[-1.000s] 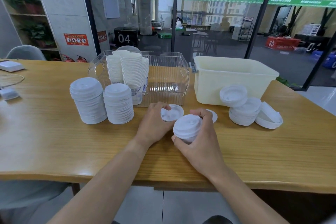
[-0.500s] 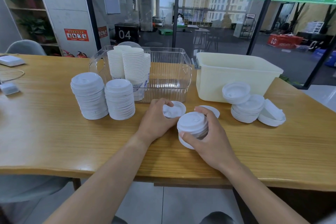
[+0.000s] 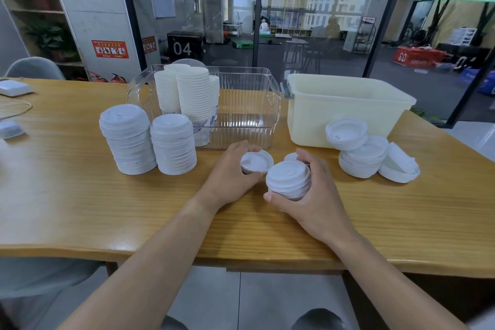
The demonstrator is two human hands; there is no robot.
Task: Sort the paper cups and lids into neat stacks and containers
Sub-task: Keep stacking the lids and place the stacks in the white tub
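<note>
R hand [image 3: 316, 201] grips a short stack of white lids [image 3: 288, 179] w/ fingers [image 3: 305, 158] curled round its far side and thumb on the near side, the stack near the centre of the wooden worktop [image 3: 80, 195], low over it or resting on it; can't tell which. Just left of it, L hand [image 3: 230, 171] pinches a single upturned lid [image 3: 256, 161] btwn thumb and fingers, held close to the stack but not on it. A further lid [image 3: 290, 157] peeks out behind the R fingers, mostly hidden. Left side of worktop: two tall neat lid stacks side by side, the larger left stack [image 3: 127, 139] and the slightly shorter right stack [image 3: 173, 144], about touching. Behind them a clear ribbed container [image 3: 257, 104] w/ nested paper cup stacks [image 3: 191, 94] upright in its left half; right half bare. Right of that, a cream plastic bin [image 3: 348, 112]; contents not visible. In front of the bin, a loose untidy pile of lids [image 3: 361, 153], some upturned and tilted, w/ one more upturned lid [image 3: 399, 167] leaning at the pile's right edge. Far left of worktop: a white flat device [image 3: 13, 87] and a thin cable [image 3: 16, 110].
</note>
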